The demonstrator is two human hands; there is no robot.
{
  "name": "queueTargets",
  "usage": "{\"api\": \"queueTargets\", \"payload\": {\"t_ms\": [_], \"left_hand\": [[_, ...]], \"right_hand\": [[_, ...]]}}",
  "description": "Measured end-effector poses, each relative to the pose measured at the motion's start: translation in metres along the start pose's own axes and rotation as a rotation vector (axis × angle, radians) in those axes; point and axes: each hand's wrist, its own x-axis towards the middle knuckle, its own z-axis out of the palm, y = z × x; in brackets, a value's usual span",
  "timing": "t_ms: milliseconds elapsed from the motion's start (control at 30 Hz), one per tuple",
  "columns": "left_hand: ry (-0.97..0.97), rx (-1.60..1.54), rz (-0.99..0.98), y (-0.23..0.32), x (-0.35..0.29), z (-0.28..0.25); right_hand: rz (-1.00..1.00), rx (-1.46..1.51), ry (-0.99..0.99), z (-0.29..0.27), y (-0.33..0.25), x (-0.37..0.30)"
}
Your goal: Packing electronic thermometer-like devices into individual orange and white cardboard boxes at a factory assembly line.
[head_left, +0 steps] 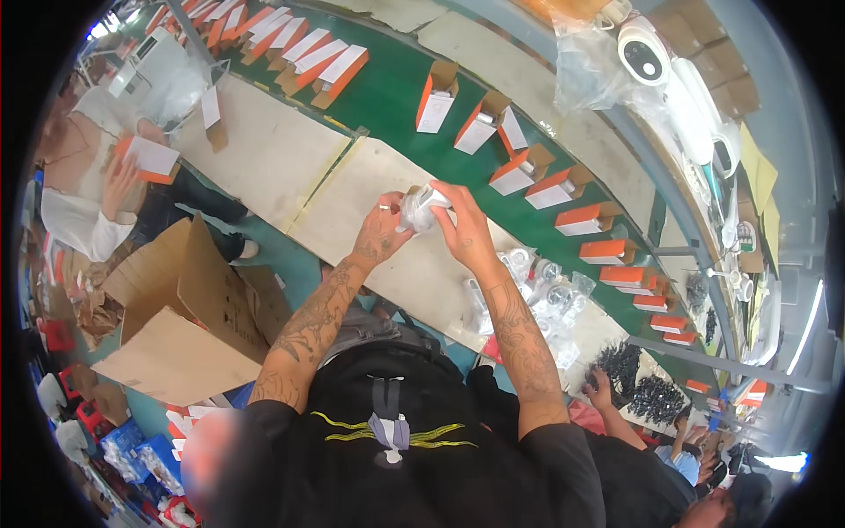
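In front of me, above the pale worktop [370,189], I hold a white plastic device [423,206] in a clear plastic bag. My left hand [385,227] has its fingers closed round the bagged end. My right hand [464,224] grips the device's other side, thumb and fingers pressed on it. The exact kind of device cannot be made out between my fingers. By my right forearm lies a pile of similar white devices in clear bags [547,295].
A green conveyor belt [387,84] beyond the worktop carries several open orange-and-white boxes [437,99]. Left, a co-worker holds a box [150,160] near a large open carton [189,304]. Right, a co-worker's hand [601,387] touches black small parts [656,400]. Shelving [669,145] stands far right.
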Motion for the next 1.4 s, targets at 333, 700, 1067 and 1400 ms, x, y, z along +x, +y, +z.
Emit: {"api": "queueTargets", "payload": {"t_ms": [333,700,1067,1400], "left_hand": [[-0.122,-0.134,-0.076,-0.006,0.017,-0.017],[-0.111,-0.225,-0.125,-0.031,0.014,-0.031],[0.008,-0.275,-0.568,-0.15,-0.104,-0.077],[-0.162,-0.235,-0.643,-0.172,-0.129,-0.118]], "right_hand": [[-0.127,-0.455,-0.068,0.042,0.04,-0.022],[0.117,-0.259,-0.089,0.056,0.073,0.064],[0.042,-0.412,-0.109,0.082,0.156,0.302],[-0.052,-0.649,0.203,0.101,0.151,0.309]]}}
